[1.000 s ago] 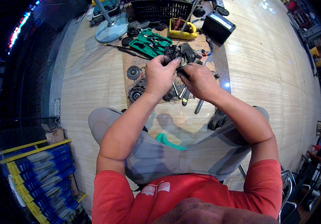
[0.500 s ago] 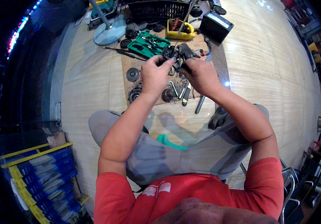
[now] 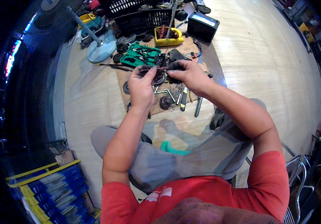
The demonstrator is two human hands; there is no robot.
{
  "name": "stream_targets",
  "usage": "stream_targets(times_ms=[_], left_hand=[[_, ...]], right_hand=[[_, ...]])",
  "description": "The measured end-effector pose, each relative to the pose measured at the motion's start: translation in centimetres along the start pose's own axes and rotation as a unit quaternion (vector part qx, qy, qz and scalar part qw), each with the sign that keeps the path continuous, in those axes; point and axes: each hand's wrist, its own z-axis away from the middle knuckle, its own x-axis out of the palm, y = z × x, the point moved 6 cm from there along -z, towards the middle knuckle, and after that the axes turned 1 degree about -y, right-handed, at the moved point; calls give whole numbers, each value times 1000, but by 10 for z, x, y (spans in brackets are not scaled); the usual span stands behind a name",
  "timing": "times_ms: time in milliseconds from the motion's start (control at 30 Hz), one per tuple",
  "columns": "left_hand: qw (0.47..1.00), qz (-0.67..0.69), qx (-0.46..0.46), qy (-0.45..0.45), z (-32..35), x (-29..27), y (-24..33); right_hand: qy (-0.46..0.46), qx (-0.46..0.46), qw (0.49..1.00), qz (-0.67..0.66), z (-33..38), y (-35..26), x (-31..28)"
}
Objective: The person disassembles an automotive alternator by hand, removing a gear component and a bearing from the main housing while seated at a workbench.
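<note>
Over the cardboard, a thin, dark reddish strand (image 3: 160, 68) spans the gap between my hands. My left hand (image 3: 141, 85) pinches one end with thumb and fingers, and my right hand (image 3: 190, 76) pinches the other. Whether it is a wire or a cord is too small to tell. Just beyond the fingers lie dark, greasy machine parts (image 3: 175, 56), partly covered by my hands. Nearer to me are a bent metal hex key (image 3: 169, 95), a round finned part (image 3: 165, 102) and a tool with a black and yellow handle (image 3: 183, 100).
An open green tool case (image 3: 132, 60) lies beyond my left hand. Behind are a yellow container (image 3: 168, 42), a black crate (image 3: 141, 22) and a black box-shaped battery (image 3: 201, 30). A fan's round blue base (image 3: 106, 52) stands far left. A metal tube (image 3: 198, 107) lies at right.
Both hands have come off the dark machine parts, which now lie beyond them. The thin strand now shows between my fingertips. The whole view has shifted somewhat.
</note>
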Motion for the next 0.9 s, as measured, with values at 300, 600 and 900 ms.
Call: stream_targets(times_ms=[300, 600, 900], left_hand=[[943, -321, 91, -6, 1, -3, 13], [765, -569, 288, -91, 20, 30, 35], [809, -535, 222, -102, 20, 28, 29]], right_hand=[[29, -69, 979, 190, 3, -18, -4], [32, -122, 968, 218, -4, -10, -13], [6, -166, 954, 248, 3, -23, -5]])
